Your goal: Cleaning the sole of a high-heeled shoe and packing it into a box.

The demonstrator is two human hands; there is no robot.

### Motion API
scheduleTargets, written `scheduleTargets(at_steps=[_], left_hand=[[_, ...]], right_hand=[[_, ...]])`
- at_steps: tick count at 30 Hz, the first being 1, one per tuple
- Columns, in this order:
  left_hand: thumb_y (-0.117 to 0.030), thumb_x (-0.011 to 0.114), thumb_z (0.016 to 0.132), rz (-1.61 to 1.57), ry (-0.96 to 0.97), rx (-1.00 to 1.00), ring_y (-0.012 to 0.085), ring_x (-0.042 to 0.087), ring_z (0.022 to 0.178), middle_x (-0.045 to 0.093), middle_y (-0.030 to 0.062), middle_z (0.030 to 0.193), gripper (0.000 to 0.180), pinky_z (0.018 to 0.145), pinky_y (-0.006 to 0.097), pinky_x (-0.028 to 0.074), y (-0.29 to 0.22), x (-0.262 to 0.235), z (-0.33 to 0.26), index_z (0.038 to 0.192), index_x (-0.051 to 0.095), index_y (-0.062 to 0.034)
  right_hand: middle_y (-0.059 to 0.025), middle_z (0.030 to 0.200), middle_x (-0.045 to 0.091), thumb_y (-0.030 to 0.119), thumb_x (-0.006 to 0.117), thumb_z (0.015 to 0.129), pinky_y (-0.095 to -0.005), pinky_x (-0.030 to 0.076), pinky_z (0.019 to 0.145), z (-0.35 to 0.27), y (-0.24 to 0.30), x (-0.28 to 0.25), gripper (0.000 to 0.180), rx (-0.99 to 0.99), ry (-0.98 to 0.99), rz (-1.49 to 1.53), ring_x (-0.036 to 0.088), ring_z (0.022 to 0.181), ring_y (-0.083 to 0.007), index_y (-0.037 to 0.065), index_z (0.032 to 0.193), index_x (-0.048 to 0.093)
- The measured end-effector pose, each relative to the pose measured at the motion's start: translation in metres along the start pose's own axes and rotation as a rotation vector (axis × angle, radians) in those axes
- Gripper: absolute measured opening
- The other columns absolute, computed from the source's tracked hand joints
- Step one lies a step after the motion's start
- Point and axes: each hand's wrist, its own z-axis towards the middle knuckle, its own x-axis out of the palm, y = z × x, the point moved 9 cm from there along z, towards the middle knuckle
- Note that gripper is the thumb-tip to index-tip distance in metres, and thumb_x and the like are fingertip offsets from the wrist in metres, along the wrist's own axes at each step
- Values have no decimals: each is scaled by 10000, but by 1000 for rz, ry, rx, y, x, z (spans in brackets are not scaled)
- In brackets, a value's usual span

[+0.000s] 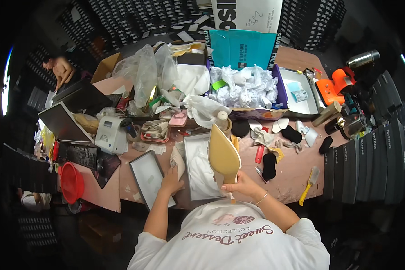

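Observation:
My right hand (244, 185) is closed round the heel end of a pointed shoe (224, 153), raised with its tan sole showing and its toe pointing away from me. Below and beside it lies a grey-rimmed shoebox (188, 191) lined with white tissue paper (201, 168). To the left, my left hand (170, 182) is closed on a second, pale shoe (177, 161), seen from the side and low over the table. Partly under my left forearm is a grey box lid (145, 177).
A purple box (281, 92) of crumpled paper stands at the back. Black insoles (269, 166) and a yellow-handled brush (308, 186) lie right. A label printer (111, 135), monitor (67, 122) and red basin (72, 182) are left. Dark shoeboxes (366, 164) line the right edge. Another person (60, 69) sits far left.

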Motion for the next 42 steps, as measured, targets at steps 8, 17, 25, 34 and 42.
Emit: scheduleTargets(at_steps=[8, 17, 25, 34, 42], left_hand=[[-149, 749, 691, -171, -248, -53, 347, 554, 1121, 554, 190, 1212, 626, 904, 452, 488, 32, -14, -2, 1247, 486, -35], [39, 768, 628, -1603, 144, 362, 245, 598, 1114, 621, 136, 1181, 685, 939, 365, 493, -92, -68, -81, 1270, 528, 5], [-19, 804, 673, -1511, 349, 423, 130, 588, 951, 642, 30, 1017, 454, 837, 293, 477, -141, -60, -97, 1095, 638, -15], [-20, 798, 689, -1450, 495, 362, 123, 593, 952, 657, 32, 1018, 445, 836, 285, 479, -149, -54, -91, 1107, 646, -6], [-59, 818, 708, -1610, 450, 330, 148, 570, 1065, 624, 63, 1143, 561, 923, 295, 454, -141, -43, -79, 1215, 583, -7]], right_hand=[[-66, 1130, 631, 79, 739, 808, -310, 473, 910, -18, -3, 8, 449, 1, -103, 103, 593, 1024, -148, 2, 1214, 562], [-33, 1077, 637, 123, 775, 783, -273, 483, 846, -24, -9, 21, 438, -12, -93, 77, 590, 955, -117, 14, 1167, 596], [-43, 1106, 633, 86, 787, 760, -296, 478, 879, -58, -17, 12, 469, -33, -86, 72, 573, 1020, -129, 24, 1187, 605], [-67, 1151, 608, 21, 779, 755, -303, 488, 884, -57, -32, 11, 538, 32, -118, 237, 574, 1045, -147, 20, 1240, 547], [-60, 1157, 612, 68, 791, 763, -298, 482, 897, -43, -25, 11, 525, 54, -92, 219, 572, 1050, -140, 25, 1231, 558]])
